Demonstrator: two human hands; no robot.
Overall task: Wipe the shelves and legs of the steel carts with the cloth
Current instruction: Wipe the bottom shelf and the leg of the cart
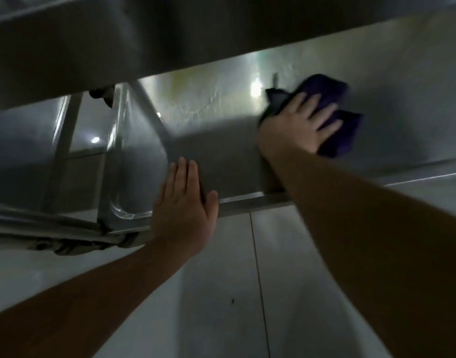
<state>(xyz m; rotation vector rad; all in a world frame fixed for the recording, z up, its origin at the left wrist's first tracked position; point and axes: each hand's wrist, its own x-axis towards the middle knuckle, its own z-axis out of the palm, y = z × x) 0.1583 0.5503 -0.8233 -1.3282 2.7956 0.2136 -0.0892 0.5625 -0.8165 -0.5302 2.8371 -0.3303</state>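
Observation:
A steel cart's lower shelf stretches across the middle of the head view, under the dark upper shelf. My right hand lies flat, fingers spread, on a dark purple cloth pressed onto the lower shelf at its right part. My left hand rests flat with fingers together on the shelf's front edge, holding nothing. A square steel leg rises at the shelf's left corner.
A second steel leg stands further left, with a dark fitting under the upper shelf. A grey crumpled cloth hangs near the corner at lower left. Pale floor tiles lie below the shelf's front rail.

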